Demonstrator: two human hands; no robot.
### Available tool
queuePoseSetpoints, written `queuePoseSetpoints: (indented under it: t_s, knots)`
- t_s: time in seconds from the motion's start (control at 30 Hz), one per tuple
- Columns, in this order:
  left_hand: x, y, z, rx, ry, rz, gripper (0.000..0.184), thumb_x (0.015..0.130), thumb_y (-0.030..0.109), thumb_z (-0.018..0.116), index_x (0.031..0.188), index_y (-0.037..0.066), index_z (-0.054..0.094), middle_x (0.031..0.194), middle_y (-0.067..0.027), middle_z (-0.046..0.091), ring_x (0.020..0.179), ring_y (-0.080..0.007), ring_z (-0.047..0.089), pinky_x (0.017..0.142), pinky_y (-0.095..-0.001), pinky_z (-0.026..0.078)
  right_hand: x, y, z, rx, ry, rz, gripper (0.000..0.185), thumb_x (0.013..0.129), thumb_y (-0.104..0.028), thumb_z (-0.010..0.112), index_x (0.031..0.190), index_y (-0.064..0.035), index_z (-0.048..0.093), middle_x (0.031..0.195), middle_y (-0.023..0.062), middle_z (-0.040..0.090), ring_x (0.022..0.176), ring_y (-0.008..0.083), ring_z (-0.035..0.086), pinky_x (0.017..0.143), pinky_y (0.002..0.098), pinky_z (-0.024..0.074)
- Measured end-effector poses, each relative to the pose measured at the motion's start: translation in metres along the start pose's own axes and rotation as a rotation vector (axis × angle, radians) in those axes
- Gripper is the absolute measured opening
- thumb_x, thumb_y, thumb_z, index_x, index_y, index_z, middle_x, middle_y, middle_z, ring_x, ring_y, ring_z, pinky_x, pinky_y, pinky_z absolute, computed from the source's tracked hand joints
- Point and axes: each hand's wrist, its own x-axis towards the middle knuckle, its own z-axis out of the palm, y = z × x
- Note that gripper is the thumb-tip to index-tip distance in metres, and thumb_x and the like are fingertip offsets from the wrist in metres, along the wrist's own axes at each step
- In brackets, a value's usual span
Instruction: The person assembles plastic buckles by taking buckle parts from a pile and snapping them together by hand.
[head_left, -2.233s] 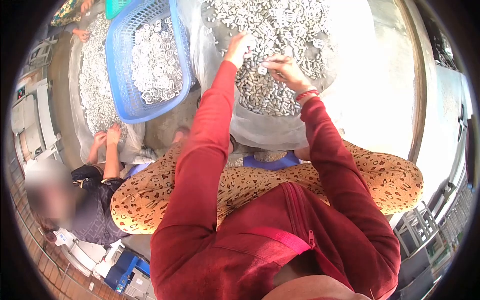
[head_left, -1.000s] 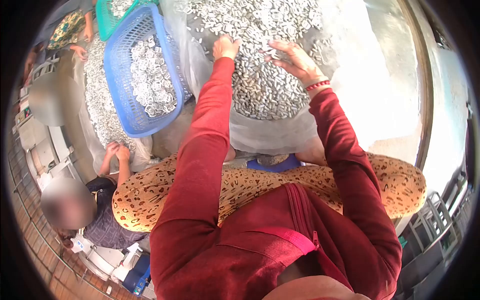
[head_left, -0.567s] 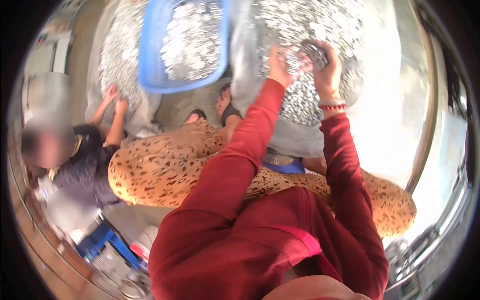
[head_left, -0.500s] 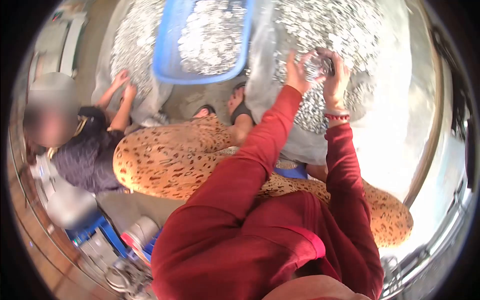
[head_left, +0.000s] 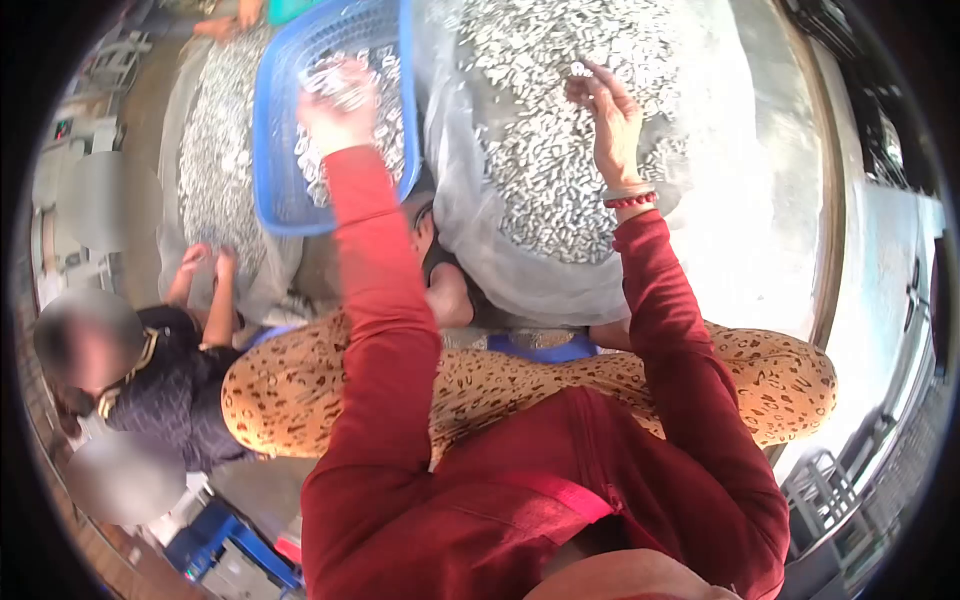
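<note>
My left hand [head_left: 342, 115], blurred by motion, is over the blue plastic basket [head_left: 265, 150]. A cluster of small silvery-white pieces [head_left: 340, 80] shows at its fingers; their exact kind is too small to tell. Similar pieces lie in the basket beneath. To the right, my right hand [head_left: 615, 120] hovers over a spread of the same pieces [head_left: 545, 150] on a pale sheet. Its fingers are curled together, with a few whitish pieces at the tips. A red bead bracelet [head_left: 632, 200] circles that wrist.
A second strip of pieces [head_left: 215, 150] lies left of the basket, with a co-worker's hands [head_left: 210, 258] at its near end. Another person's hand [head_left: 235, 20] shows at the top left. Translucent sheeting [head_left: 500, 275] edges the right spread.
My hands were together over the right spread, around a shiny clump. My left hand has since swung left over the basket with pieces; my right hand stays above the spread. The view has shifted.
</note>
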Motion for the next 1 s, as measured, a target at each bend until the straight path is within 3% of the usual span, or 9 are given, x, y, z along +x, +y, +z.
queuePoseSetpoints:
  t_s: [0.1,0.3,0.37,0.43,0.53,0.6,0.7,0.9,1.0]
  knots:
    - [-0.014,0.012,0.043,0.989,0.719,0.407,0.033,0.072,0.023,0.054,0.095,-0.001,0.055,0.095,-0.0136,0.058,0.085,-0.0253,0.054,0.077,-0.0387,0.043,0.010,0.048,-0.060,-0.022,0.095,0.281,0.036,0.082,-0.013,0.045,0.114,0.0030,0.049,0.086,0.0119,0.061,0.065,0.0125,0.057,0.060,0.0231,0.0474]
    - [0.034,0.006,-0.026,1.657,0.039,1.027,0.031,0.078,0.009,0.054,0.108,0.004,0.048,0.105,-0.0140,0.052,0.085,-0.0217,0.055,0.070,-0.0332,0.049,0.027,0.100,-0.129,-0.235,0.268,0.215,0.031,0.080,-0.004,0.042,0.110,-0.0025,0.050,0.077,0.0088,0.060,0.050,0.0094,0.050,0.044,0.0208,0.0416]
    - [0.038,-0.082,-0.018,1.467,-0.218,0.580,0.022,0.078,-0.003,0.051,0.099,0.001,0.053,0.105,-0.0113,0.053,0.086,-0.0204,0.057,0.069,-0.0275,0.050,0.040,0.113,-0.151,-0.277,0.438,0.163,0.022,0.080,-0.003,0.042,0.099,-0.0046,0.053,0.074,0.0071,0.059,0.047,0.0087,0.048,0.044,0.0205,0.0409]
    - [0.036,-0.153,-0.012,1.677,-0.246,0.103,0.033,0.082,0.018,0.056,0.110,0.003,0.049,0.113,-0.0116,0.049,0.095,-0.0206,0.054,0.079,-0.0299,0.045,0.058,0.158,-0.208,-0.632,0.504,-0.028,0.018,0.076,0.000,0.041,0.088,-0.0048,0.053,0.076,0.0068,0.057,0.067,0.0163,0.053,0.061,0.0298,0.0439]
    - [0.089,-0.218,-0.086,1.806,-0.030,-0.006,0.070,0.081,0.048,0.048,0.126,-0.003,0.031,0.131,-0.0254,0.026,0.124,-0.0374,0.023,0.102,-0.0422,0.019,0.070,0.115,-0.224,-1.097,0.394,-0.270,0.021,0.073,0.000,0.042,0.090,-0.0044,0.053,0.082,0.0129,0.056,0.081,0.0289,0.053,0.074,0.0362,0.0423]
    - [0.114,-0.231,-0.099,1.968,0.078,0.270,0.069,0.083,0.045,0.045,0.126,-0.006,0.028,0.134,-0.0326,0.005,0.126,-0.0415,0.009,0.103,-0.0438,0.014,0.077,0.087,-0.224,-1.331,0.399,-0.324,0.027,0.075,-0.003,0.043,0.100,-0.0051,0.052,0.096,0.0178,0.055,0.088,0.0364,0.053,0.077,0.0409,0.0424]
    - [0.159,-0.223,-0.117,2.201,0.194,0.495,0.064,0.086,0.047,0.034,0.129,0.000,0.028,0.131,-0.0319,0.017,0.123,-0.0414,0.016,0.101,-0.0486,0.015,0.099,0.061,-0.262,-1.433,0.221,0.136,0.030,0.079,-0.009,0.044,0.108,-0.0056,0.050,0.106,0.0210,0.051,0.091,0.0375,0.053,0.077,0.0424,0.0433]
    - [0.161,-0.246,-0.115,2.105,0.279,0.688,0.052,0.085,0.041,0.039,0.121,0.003,0.041,0.123,-0.0238,0.035,0.115,-0.0360,0.034,0.096,-0.0424,0.027,0.128,0.102,-0.309,-1.605,-0.140,-0.118,0.032,0.088,-0.019,0.037,0.115,-0.0042,0.046,0.118,0.0210,0.046,0.105,0.0343,0.046,0.089,0.0379,0.0368]
    - [0.129,-0.266,-0.107,1.994,0.312,0.699,0.043,0.084,0.036,0.044,0.112,0.004,0.050,0.112,-0.0175,0.046,0.103,-0.0325,0.046,0.089,-0.0405,0.034,0.132,0.109,-0.209,-1.132,0.339,-0.069,0.039,0.090,-0.025,0.035,0.121,-0.0022,0.041,0.122,0.0204,0.043,0.113,0.0331,0.040,0.096,0.0367,0.0293]
